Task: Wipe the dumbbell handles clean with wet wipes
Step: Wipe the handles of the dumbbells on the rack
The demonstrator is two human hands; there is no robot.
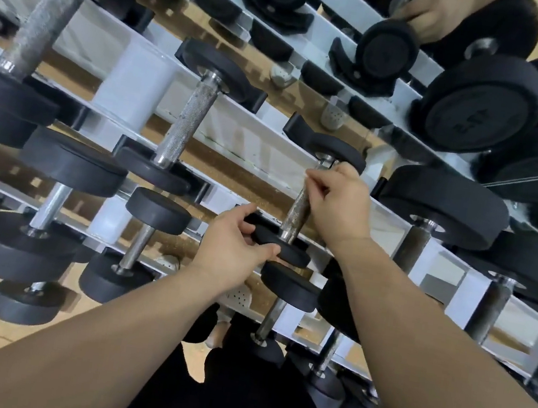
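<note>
Big white rack (239,113) loaded with black weights runs slanted across the whole view. The small dumbbell (288,251) in question sits on the middle rail, about dead centre. The left hand (230,247) has its fingers and thumb clamped on the near end plate, and the right hand (337,199) has its fingers wrapped tight round the top of the knurled handle (294,212).
</note>
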